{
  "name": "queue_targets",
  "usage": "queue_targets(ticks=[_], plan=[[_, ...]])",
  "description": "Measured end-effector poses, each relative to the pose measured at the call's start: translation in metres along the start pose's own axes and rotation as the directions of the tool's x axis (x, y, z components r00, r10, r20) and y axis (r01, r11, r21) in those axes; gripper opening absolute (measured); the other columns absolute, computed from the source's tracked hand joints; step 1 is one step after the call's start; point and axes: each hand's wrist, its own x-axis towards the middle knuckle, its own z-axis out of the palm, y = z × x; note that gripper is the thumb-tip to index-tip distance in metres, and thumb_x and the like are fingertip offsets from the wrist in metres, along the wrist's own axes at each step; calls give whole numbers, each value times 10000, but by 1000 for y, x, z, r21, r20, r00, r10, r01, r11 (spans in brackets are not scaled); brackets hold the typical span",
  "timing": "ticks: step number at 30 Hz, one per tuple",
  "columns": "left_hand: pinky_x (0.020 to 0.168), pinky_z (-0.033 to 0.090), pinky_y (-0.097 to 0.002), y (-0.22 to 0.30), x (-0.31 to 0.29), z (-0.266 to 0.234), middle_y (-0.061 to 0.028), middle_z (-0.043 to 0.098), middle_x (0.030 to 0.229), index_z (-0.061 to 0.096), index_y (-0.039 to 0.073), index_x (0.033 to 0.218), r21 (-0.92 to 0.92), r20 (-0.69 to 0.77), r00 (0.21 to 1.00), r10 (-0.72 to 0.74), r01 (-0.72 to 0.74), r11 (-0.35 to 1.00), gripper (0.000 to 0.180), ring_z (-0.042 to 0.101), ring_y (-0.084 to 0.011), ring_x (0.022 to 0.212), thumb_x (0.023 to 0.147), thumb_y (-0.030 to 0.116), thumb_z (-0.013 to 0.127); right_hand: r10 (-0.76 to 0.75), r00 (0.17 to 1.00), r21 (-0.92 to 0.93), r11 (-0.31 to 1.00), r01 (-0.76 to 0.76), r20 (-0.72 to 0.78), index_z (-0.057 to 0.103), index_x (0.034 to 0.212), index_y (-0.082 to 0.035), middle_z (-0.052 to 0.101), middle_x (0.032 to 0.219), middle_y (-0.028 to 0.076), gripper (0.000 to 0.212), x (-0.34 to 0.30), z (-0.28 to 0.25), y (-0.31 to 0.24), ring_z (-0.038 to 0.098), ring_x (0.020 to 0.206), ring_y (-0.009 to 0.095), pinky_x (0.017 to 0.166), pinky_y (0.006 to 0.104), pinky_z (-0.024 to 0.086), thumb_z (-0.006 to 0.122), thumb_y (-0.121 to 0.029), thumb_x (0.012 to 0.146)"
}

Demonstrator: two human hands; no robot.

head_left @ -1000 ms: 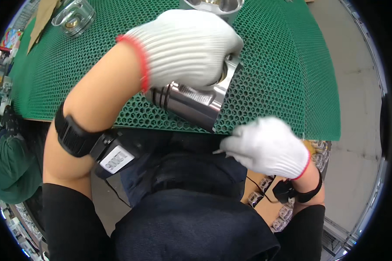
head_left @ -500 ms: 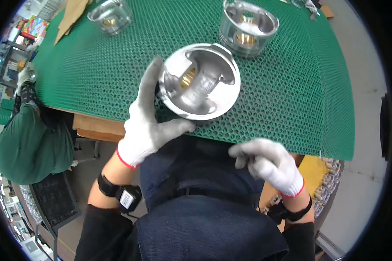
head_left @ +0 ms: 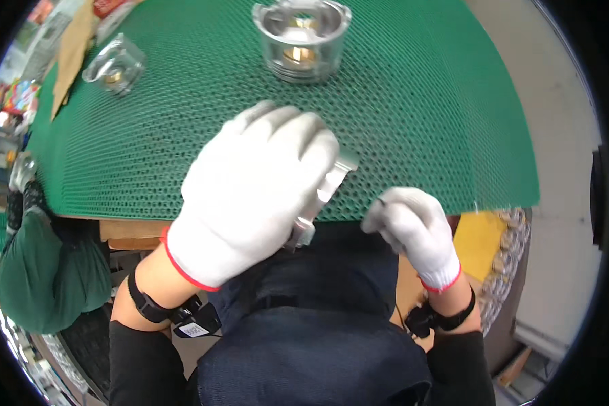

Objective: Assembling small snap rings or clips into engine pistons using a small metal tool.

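Observation:
My left hand (head_left: 247,193), in a white glove with a red cuff, is wrapped over a silver metal piston (head_left: 329,186) near the front edge of the mat. The back of the hand covers most of it; only its right rim and side show. My right hand (head_left: 416,227), gloved the same way, is closed just past the mat's front edge, to the right of the piston. A small dark tip shows at its fingers, but what it belongs to I cannot make out. Beyond my left hand, another piston (head_left: 301,61) with a brass-coloured bushing stands on the mat.
A green perforated mat (head_left: 413,122) covers the table. At the far left lie another piston (head_left: 117,71) and brown cardboard (head_left: 71,54). Low on the right, several pistons (head_left: 504,260) line a yellow surface (head_left: 480,247). A person in green (head_left: 51,277) works at the left.
My left hand has turned over with the piston, its back now facing up and hiding the hollow inside. My right hand stays closed. The view has shifted, moving the standing pistons leftward.

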Motion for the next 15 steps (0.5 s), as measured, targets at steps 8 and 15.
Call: queue_targets(ticks=[8, 15], plan=[[954, 482, -431, 11, 14, 3, -83, 654, 1151, 625, 88, 1116, 56, 56, 995, -86, 83, 995, 423, 614, -327, 1105, 698, 98, 686, -259, 961, -223, 947, 232, -100, 665, 876, 9, 638, 767, 159, 260, 34, 10, 0, 642, 708, 293, 669, 365, 502, 548, -221, 913], [828, 538, -412, -5, 50, 5, -122, 687, 1008, 645, 108, 1085, 94, 306, 939, -156, 134, 987, 338, 648, -337, 1000, 766, 212, 684, -525, 850, -473, 762, 442, -52, 638, 773, -55, 614, 680, 129, 201, 36, 10, 1, 621, 576, 328, 534, 398, 508, 640, -232, 868]])
